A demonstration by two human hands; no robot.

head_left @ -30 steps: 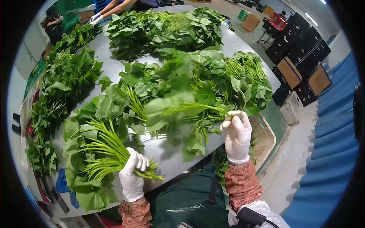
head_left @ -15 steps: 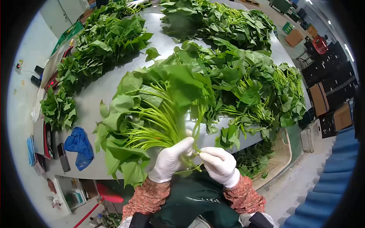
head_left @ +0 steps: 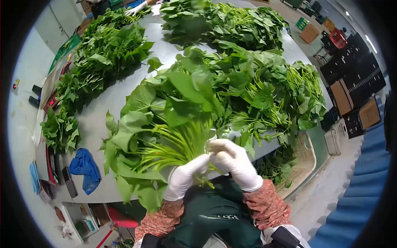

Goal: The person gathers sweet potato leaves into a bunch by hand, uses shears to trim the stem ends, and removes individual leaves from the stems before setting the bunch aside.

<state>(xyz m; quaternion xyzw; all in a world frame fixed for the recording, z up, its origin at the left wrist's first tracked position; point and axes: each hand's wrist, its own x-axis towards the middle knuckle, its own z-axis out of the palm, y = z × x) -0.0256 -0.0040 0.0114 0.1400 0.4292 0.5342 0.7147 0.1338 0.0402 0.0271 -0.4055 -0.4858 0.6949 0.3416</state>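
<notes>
My left hand (head_left: 185,178), in a white glove, is wrapped round the lower stems of a bunch of leafy greens (head_left: 175,142). Its broad green leaves fan out up and to the left, and cut stem ends poke out below the grip. My right hand (head_left: 236,166), also gloved in white, has its fingers curled against the right side of the same stems, close to the left fingertips. Exactly what lies between the right fingertips is hidden. Just beyond the bunch a large heap of loose leafy greens (head_left: 264,91) lies on the metal table (head_left: 99,124).
Bunched greens (head_left: 101,62) line the table's left side, and another pile (head_left: 231,22) lies at the back. A blue cloth (head_left: 85,168) is at the left edge. A cream crate (head_left: 304,161) with greens stands below right. Another person's gloved hand (head_left: 137,8) shows at the far end.
My right hand has moved up and in from the stem ends to the bunch's side, beside my left fingers. The left hand keeps its hold. The view has shifted slightly.
</notes>
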